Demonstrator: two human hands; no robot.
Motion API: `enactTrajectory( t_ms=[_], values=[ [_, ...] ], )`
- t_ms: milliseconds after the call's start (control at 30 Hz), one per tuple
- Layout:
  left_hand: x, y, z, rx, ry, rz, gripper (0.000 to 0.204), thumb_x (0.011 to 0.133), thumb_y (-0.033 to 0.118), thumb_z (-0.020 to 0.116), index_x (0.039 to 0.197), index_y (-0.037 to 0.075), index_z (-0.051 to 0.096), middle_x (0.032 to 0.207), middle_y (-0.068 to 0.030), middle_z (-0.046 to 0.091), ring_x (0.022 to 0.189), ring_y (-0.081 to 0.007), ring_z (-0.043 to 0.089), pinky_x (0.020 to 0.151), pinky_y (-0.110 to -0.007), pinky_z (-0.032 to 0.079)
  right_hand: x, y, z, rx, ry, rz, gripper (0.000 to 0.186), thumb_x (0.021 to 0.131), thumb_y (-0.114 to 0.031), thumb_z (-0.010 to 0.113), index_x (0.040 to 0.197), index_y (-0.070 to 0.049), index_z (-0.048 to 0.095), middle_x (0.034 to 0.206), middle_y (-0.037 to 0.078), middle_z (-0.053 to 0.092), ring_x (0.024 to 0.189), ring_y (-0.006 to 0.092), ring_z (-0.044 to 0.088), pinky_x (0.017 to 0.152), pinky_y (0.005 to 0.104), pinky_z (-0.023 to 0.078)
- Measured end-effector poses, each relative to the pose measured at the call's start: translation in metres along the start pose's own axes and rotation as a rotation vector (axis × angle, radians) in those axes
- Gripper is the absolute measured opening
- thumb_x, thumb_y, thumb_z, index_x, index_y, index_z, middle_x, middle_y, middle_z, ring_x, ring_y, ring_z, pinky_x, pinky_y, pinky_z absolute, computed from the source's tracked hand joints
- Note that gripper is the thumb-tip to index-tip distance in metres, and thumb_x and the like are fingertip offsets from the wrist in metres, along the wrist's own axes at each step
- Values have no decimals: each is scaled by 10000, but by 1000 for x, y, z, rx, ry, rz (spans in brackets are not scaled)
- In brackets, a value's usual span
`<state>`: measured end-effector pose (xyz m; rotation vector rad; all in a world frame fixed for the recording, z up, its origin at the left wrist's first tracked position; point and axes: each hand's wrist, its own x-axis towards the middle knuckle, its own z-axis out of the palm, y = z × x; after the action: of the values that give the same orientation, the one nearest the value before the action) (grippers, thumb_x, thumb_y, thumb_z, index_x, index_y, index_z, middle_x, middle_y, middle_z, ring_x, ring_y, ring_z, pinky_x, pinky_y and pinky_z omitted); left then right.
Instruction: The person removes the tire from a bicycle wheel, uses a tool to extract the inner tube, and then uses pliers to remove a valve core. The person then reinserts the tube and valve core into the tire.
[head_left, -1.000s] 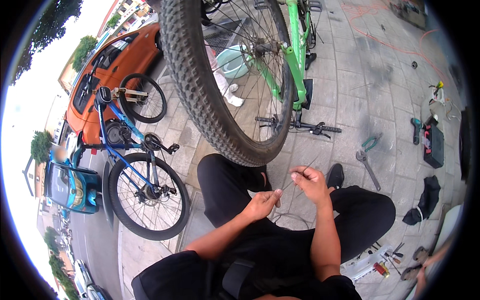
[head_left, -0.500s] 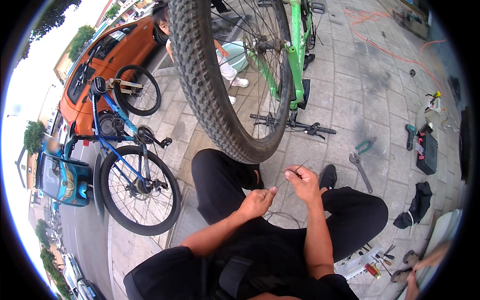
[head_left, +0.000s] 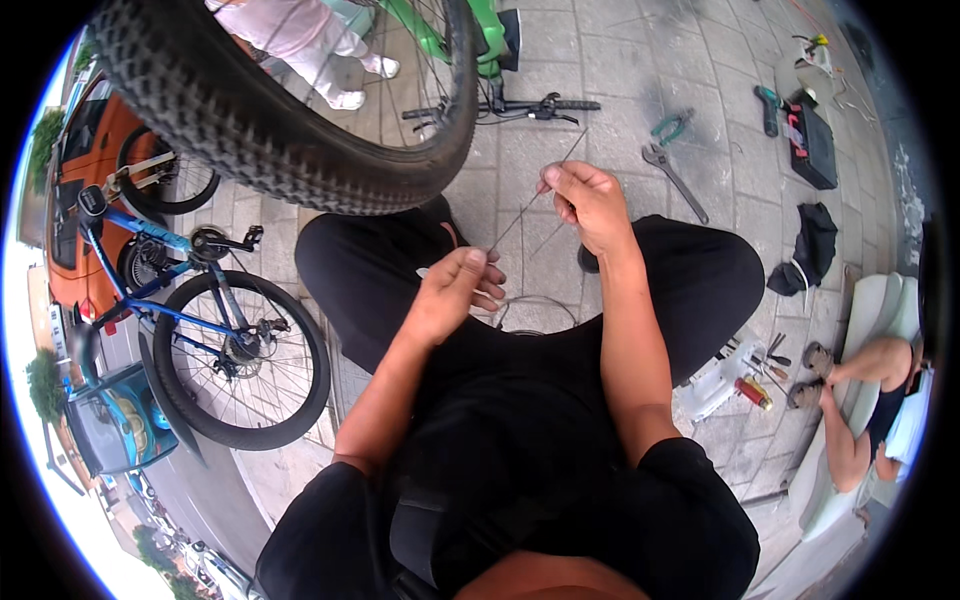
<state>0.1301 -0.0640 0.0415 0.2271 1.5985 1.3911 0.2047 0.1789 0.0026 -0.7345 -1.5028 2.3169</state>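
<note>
A thin dark cable [head_left: 514, 223], like a bicycle's inner wire, runs slantwise between my hands. My left hand [head_left: 455, 290] pinches its lower part between thumb and forefinger, the other fingers loosely apart. Higher and to the right, my right hand [head_left: 592, 203] is closed on the same cable, whose end sticks up past the fingertips. More of the cable hangs in loose loops between my knees. Just ahead on the left is the knobby tyre [head_left: 300, 170] of an upturned green bicycle [head_left: 488, 35], its handlebar [head_left: 550, 105] resting on the paving; neither hand touches it.
Green-handled pliers [head_left: 672, 125] and an adjustable wrench [head_left: 675, 182] lie ahead right. Beyond are a drill [head_left: 768, 110], a black toolbox [head_left: 812, 145] and a black cloth [head_left: 808, 245]. A white tray [head_left: 715, 388] holds tools. A blue bicycle [head_left: 190, 300] stands left; people are at far left and right.
The view has tipped, so the tyre and bicycles sit farther left and higher. My hands are farther apart, with more cable showing between them; the left hand's lower fingers have uncurled.
</note>
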Motion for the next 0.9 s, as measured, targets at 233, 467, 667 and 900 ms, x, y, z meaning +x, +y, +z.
enactTrajectory(
  t_ms=[233,467,667,900],
  values=[
    [-13,5,-10,117,-35,63,238,1073,178,576,1120,-42,655,884,-64,707,722,-107,678,621,-250,556,0,2,1,58,128,27,222,981,-225,712,960,-5,728,808,41,704,551,41,496,478,206,347],
    [-20,4,-16,197,59,114,273,1036,192,655,1210,-18,667,952,-56,742,799,-96,701,643,-232,545,0,-4,4,137,60,32,234,995,-219,696,1044,7,735,832,52,719,542,39,504,467,198,359],
    [-7,17,-30,181,345,416,633,957,181,767,1453,-45,446,1325,-157,629,1110,-173,650,814,-270,556,-1,-3,-2,239,137,2,228,1000,-189,680,1070,21,735,838,58,716,522,45,480,454,208,355],
    [-2,65,-20,200,540,734,467,920,120,800,1267,-44,534,1150,-114,659,931,-159,671,819,-290,560,0,-5,-4,314,187,-13,231,993,-201,683,1044,20,727,820,42,676,522,50,471,464,210,357]
  ],
)
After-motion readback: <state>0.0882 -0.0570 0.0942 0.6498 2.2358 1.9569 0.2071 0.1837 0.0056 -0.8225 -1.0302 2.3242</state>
